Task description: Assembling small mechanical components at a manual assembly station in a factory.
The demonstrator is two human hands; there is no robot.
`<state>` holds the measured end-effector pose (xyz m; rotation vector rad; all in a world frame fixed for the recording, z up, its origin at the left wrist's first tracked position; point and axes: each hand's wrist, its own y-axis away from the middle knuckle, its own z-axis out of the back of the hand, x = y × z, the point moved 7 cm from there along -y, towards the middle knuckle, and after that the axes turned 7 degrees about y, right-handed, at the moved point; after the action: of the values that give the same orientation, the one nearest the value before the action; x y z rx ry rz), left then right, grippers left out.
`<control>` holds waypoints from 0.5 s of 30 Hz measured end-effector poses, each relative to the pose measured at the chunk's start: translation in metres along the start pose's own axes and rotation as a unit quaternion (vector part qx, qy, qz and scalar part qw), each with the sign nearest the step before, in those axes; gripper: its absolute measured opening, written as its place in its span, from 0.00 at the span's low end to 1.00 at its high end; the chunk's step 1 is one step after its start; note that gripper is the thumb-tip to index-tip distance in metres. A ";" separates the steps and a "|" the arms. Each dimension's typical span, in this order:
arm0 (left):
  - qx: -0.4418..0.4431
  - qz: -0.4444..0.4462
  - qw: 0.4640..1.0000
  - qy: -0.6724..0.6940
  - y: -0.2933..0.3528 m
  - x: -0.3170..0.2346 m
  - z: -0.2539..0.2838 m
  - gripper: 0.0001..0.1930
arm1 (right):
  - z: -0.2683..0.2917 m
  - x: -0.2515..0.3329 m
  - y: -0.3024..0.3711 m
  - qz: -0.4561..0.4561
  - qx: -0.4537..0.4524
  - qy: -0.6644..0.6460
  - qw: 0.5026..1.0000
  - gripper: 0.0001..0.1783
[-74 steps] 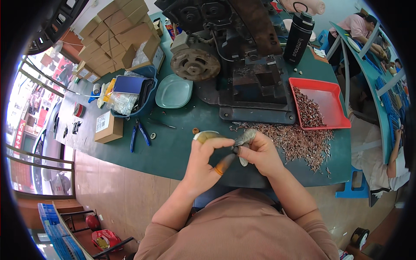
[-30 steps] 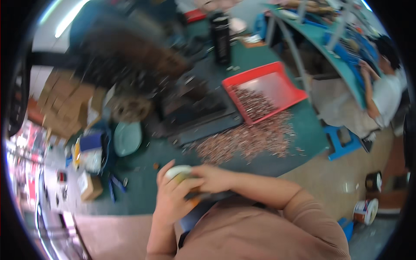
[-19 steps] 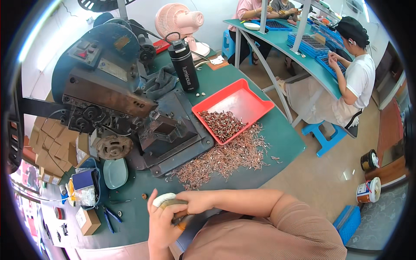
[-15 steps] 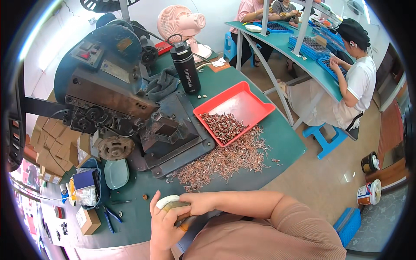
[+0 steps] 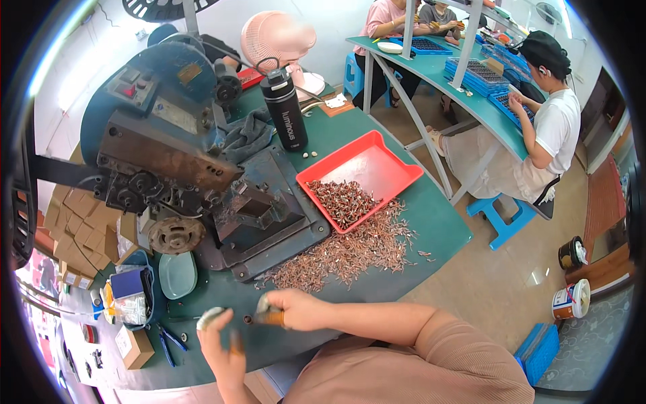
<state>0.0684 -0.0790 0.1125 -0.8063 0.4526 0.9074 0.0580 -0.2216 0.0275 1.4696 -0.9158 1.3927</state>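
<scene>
My left hand (image 5: 223, 350) is raised over the near edge of the green table, thumb and fingers apart. A pale finger cover (image 5: 211, 318) and a dark brownish one (image 5: 235, 342) are on its digits, partly smeared by motion. To its right, my right hand (image 5: 299, 310) has its fingers drawn together, with a pale cover and an orange-brown cover (image 5: 272, 318) on them. A small dark brown round piece (image 5: 248, 320) shows just off the right fingertips; whether they grip it is unclear. Beyond lies a heap of small copper-coloured parts (image 5: 343, 252).
A red tray (image 5: 397, 176) holds more small parts. The heavy press machine (image 5: 262, 202) stands behind, with a black bottle (image 5: 286, 114) and pink fan (image 5: 269, 37). Left are a pale green dish (image 5: 178, 275), blue-handled pliers (image 5: 168, 343) and a carton (image 5: 134, 347). Co-workers sit at another table.
My hands were together with the fingers interlaced around the finger covers; now they are apart, the left lower and to the left. The view has shifted slightly.
</scene>
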 end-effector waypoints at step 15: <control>0.062 0.076 0.986 -0.133 0.010 0.041 -0.012 0.24 | 0.031 -0.003 -0.002 -0.006 -0.139 -0.088 0.986 0.07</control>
<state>0.0824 -0.0638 0.0741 -0.5318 0.3358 1.1001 0.0701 -0.2499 0.0251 1.3943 -1.1603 1.0886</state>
